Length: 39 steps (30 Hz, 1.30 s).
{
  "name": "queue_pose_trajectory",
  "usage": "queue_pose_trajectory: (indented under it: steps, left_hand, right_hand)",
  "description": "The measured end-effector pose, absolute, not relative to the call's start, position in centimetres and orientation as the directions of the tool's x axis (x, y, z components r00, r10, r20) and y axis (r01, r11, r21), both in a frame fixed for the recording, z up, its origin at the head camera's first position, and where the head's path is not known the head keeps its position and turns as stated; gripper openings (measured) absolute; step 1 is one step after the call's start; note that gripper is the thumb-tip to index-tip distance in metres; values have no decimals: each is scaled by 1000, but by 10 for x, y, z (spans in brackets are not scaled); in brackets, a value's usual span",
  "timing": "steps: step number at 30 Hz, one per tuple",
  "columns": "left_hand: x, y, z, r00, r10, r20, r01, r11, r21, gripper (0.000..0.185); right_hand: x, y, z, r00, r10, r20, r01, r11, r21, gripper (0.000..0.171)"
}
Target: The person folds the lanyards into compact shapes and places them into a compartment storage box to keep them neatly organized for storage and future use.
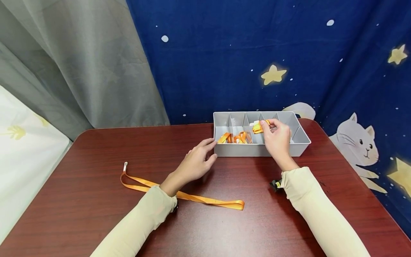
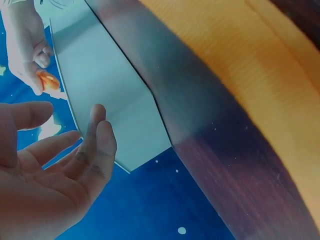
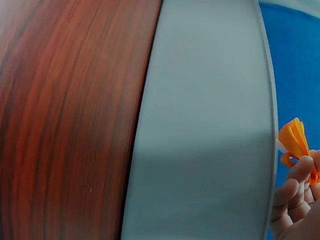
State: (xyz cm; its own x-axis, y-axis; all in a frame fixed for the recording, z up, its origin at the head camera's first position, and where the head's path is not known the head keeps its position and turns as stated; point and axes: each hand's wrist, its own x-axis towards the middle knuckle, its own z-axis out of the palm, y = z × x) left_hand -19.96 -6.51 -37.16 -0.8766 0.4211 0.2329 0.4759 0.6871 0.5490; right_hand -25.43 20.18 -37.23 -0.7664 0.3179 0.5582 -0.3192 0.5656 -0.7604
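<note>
My right hand (image 1: 278, 140) pinches a folded orange lanyard (image 1: 257, 128) over the middle compartments of a grey divided box (image 1: 244, 150). In the right wrist view the lanyard (image 3: 294, 140) shows as looped ribbon between thumb and fingers. The left hand (image 1: 196, 162) has its fingers loosely extended by the box's front left corner; whether they touch it I cannot tell. Orange lanyards lie folded in the leftmost compartment (image 1: 224, 137) and in the one beside it (image 1: 241, 137). Another orange lanyard (image 1: 208, 200) stretches across the table, passing under the left wrist, its metal clip (image 1: 125, 165) at the far left.
The box stands near the back edge of the dark red wooden table (image 1: 96, 207). A blue curtain (image 1: 224, 64) with stars hangs directly behind it, and a grey curtain (image 1: 96, 64) hangs to the left. A small black object (image 1: 275, 184) shows by the right cuff.
</note>
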Motion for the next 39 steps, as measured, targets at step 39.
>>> queue_pose_trajectory:
  steps: [39]
  left_hand:
    - [-199, -65, -371, -879, 431, 205, 472, 716, 515, 49]
  right_hand:
    - [-267, 210, -382, -784, 301, 543, -255, 641, -724, 24]
